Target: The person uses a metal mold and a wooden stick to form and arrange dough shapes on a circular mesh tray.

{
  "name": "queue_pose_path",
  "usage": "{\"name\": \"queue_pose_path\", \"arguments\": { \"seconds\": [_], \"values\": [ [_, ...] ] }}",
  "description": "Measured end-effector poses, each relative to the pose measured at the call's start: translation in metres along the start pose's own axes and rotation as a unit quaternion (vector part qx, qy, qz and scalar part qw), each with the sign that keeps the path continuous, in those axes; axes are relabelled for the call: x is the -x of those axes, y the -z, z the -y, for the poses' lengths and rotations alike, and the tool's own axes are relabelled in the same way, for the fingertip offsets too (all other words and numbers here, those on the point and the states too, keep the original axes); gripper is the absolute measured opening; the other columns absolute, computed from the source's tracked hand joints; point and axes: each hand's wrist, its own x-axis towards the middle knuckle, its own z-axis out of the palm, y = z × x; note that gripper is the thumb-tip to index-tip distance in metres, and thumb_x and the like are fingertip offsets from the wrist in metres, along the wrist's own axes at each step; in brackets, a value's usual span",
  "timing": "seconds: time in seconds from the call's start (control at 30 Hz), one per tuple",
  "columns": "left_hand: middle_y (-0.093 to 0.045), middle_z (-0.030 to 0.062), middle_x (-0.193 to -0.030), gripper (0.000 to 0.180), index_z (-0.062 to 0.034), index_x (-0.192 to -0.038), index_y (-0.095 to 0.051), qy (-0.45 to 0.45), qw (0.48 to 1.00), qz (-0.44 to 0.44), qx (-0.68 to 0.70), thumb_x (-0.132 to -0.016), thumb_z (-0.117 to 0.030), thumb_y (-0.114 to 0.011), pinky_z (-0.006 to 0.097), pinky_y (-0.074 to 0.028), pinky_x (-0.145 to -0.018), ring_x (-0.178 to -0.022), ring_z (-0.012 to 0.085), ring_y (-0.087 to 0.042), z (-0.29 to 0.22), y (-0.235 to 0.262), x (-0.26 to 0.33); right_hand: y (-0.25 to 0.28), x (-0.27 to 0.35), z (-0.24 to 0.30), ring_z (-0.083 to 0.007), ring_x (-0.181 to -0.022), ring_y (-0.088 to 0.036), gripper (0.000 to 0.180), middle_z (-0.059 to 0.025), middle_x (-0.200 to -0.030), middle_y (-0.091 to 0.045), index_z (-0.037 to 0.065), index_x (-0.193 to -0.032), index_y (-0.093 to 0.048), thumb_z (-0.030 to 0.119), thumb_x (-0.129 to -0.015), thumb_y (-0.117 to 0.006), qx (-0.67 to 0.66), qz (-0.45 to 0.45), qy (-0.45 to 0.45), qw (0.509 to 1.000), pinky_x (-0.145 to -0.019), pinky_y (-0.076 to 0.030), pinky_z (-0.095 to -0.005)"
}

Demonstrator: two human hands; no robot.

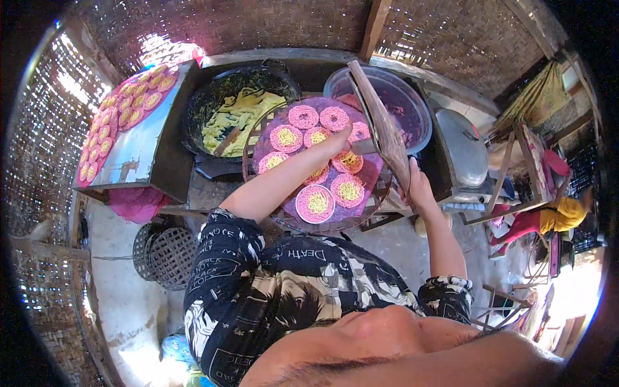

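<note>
A long wooden tool of two boards (382, 122) stands on edge over the tray; it looks like a hand press. My right hand (421, 191) is closed round its near end. My left hand (336, 140) is closed beside a grey metal piece (365, 147) jutting from the boards; its grip is partly hidden. Below lies a round woven tray (253, 129) lined with a purple sheet (293, 216). Several pink stranded rounds (303, 117) rest on it, most topped with yellow strands (349, 191). The nearest round sits inside a pale ring (315, 221).
Behind the tray stand a black wok (193, 122) of yellow dough (248, 106) and a translucent basin (422, 106) holding pink dough. More pink rounds (106, 132) cover a stand at left. A domed metal lid (463, 147) is at right. Woven trays (171, 258) lean below.
</note>
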Motion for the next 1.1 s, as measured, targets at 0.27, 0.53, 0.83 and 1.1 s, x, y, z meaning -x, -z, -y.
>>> {"name": "queue_pose_path", "arguments": {
  "seconds": [0.27, 0.53, 0.83, 1.1],
  "values": [
    [-0.045, 0.0183, -0.118, 0.072, -0.0080, -0.119, -0.046, 0.025, 0.953, 0.071, -0.295, -0.081, -0.063, -0.020, 0.044, -0.020, -0.097, -0.113, 0.0306, -0.036, 0.020, 0.023, -0.007, -0.001, 0.002, 0.007, -0.0139, -0.031, -0.040, 0.061, -0.0060, -0.043, -0.044, 0.003, -0.064, -0.049, 0.054, -0.086, -0.025, -0.091, 0.034, -0.064, 0.993, -0.031, -0.032, -0.0269],
    [-0.024, 0.0117, -0.134, 0.074, -0.0080, -0.128, -0.033, -0.192, 0.733, -0.009, -0.652, -0.077, -0.061, -0.036, 0.050, -0.021, -0.094, -0.115, 0.0355, -0.030, 0.025, 0.014, 0.036, 0.007, 0.006, 0.007, -0.0133, -0.031, -0.040, 0.060, -0.0063, -0.044, -0.044, 0.003, -0.064, -0.049, 0.054, -0.086, -0.025, -0.099, 0.015, -0.106, 0.989, -0.031, -0.033, -0.0266],
    [-0.021, 0.0117, -0.137, 0.087, -0.0055, -0.131, -0.024, -0.212, 0.706, -0.138, -0.661, -0.069, -0.061, -0.050, 0.053, -0.018, -0.097, -0.121, 0.0358, -0.025, -0.004, 0.026, 0.032, 0.012, 0.009, 0.009, -0.0129, -0.033, -0.041, 0.062, -0.0055, -0.045, -0.045, 0.004, -0.063, -0.050, 0.055, -0.086, -0.023, -0.109, 0.022, -0.062, 0.992, -0.032, -0.033, -0.0256],
    [-0.060, 0.0154, -0.079, 0.034, -0.0050, -0.087, -0.058, -0.343, 0.748, -0.320, -0.470, -0.065, -0.031, -0.061, 0.039, -0.045, -0.070, -0.076, 0.0355, -0.057, -0.101, -0.004, 0.050, -0.041, -0.003, 0.076, -0.0192, -0.053, -0.050, 0.060, -0.0076, -0.060, -0.052, 0.002, -0.071, -0.051, 0.050, -0.088, -0.020, -0.089, 0.064, 0.157, 0.981, -0.050, -0.041, -0.0318]
  ]
}}
